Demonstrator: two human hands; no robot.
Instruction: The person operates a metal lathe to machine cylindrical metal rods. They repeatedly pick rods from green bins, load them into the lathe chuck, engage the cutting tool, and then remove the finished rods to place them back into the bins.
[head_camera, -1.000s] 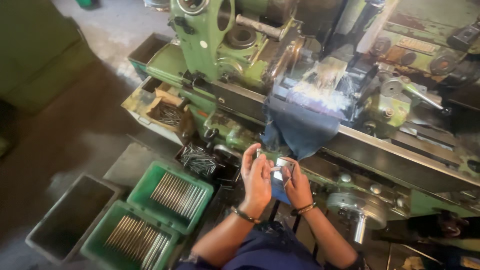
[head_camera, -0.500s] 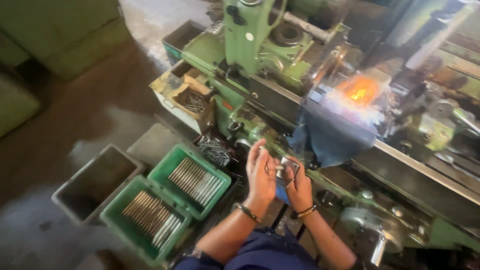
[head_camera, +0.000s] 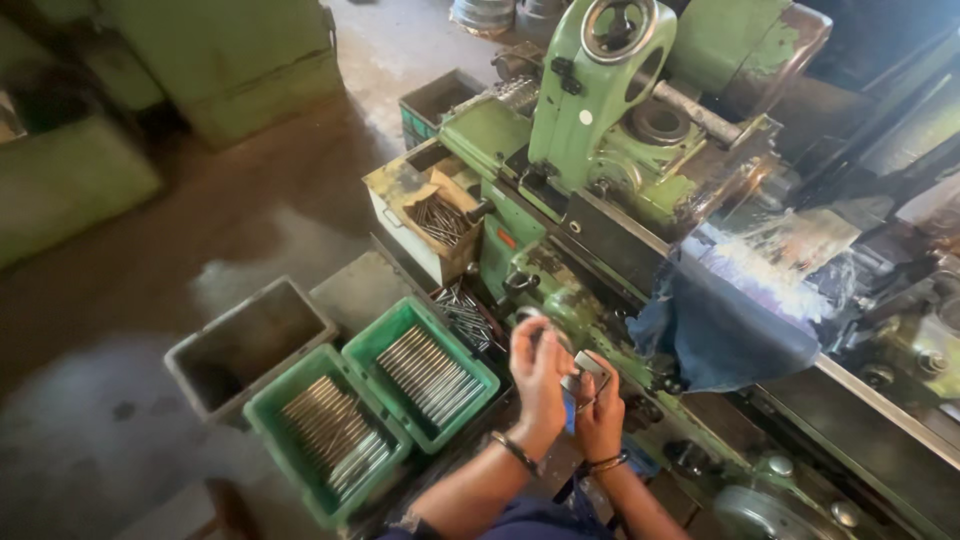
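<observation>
Two hands are in view, the left hand (head_camera: 538, 372) and the right hand (head_camera: 598, 412), together holding one small metal gauge (head_camera: 585, 372). Two green crates (head_camera: 478, 372) of metal rods sit side by side at the near left, with one grey bin (head_camera: 250, 345) left of them. One cream box (head_camera: 420, 222) of rods stands farther off. One blue cloth (head_camera: 720, 330) hangs at the right. One handwheel (head_camera: 615, 17) tops the far green machine (head_camera: 590, 130).

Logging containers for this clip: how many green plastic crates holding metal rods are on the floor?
2. One green crate sits just left of the hands, beside the machine; the second green crate touches it on its lower-left. The grey bin next to them looks empty.
</observation>
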